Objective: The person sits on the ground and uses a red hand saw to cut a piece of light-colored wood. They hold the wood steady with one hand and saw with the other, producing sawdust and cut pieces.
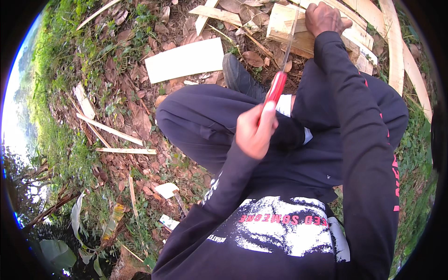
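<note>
My left hand (255,130) is closed around the red handle (276,88) of a long, thin-bladed tool, with the thumb along its top. The metal blade (290,44) points away from me and appears nearly edge-on, crossing a pale block of wood (283,24). No teeth can be made out, so I cannot tell a saw from a knife. Just right of the blade, my right hand (323,18) presses down on the wood with curled fingers, and its arm is stretched straight. The wood lies on the ground beyond my crossed legs.
Long pale boards (395,46) lie at the far right. A flat white board (185,60) rests on dry leaves left of my dark shoe (242,77). Thin wood strips (110,129) are scattered leftward, with grass (49,109) and a yellowing broad leaf (112,224) beyond.
</note>
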Demonstrator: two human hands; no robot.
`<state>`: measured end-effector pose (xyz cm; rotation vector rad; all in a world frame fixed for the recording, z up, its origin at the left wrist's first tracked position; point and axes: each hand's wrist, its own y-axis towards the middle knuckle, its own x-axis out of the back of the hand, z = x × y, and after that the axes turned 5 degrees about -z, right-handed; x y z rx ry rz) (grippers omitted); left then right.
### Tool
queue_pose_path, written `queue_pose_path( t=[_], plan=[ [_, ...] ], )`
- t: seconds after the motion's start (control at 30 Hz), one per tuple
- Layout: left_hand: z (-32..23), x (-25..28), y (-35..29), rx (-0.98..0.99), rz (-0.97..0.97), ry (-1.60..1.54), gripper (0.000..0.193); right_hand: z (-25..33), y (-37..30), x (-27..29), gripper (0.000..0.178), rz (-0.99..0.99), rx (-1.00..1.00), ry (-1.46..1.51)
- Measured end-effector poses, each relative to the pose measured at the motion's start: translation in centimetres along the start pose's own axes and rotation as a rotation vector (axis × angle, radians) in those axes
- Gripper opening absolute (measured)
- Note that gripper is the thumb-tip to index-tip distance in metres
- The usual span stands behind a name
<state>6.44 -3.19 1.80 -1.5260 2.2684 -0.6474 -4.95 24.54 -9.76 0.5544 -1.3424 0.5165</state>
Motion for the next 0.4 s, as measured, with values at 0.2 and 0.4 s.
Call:
queue_pose_path(
  t=[0.2,0.4],
  plan=[
    [-0.4,-0.2,-0.2,-0.01,-0.027,0.082,0.045,-2.1,2.2,-2.8,0.04,-0.132,0.098,0.034],
    [-1.4,0.7,-2.8,0.032,-0.008,0.069,0.04,-3.2,3.1,-5.3,0.036,-0.145,0.216,-0.035]
  ],
)
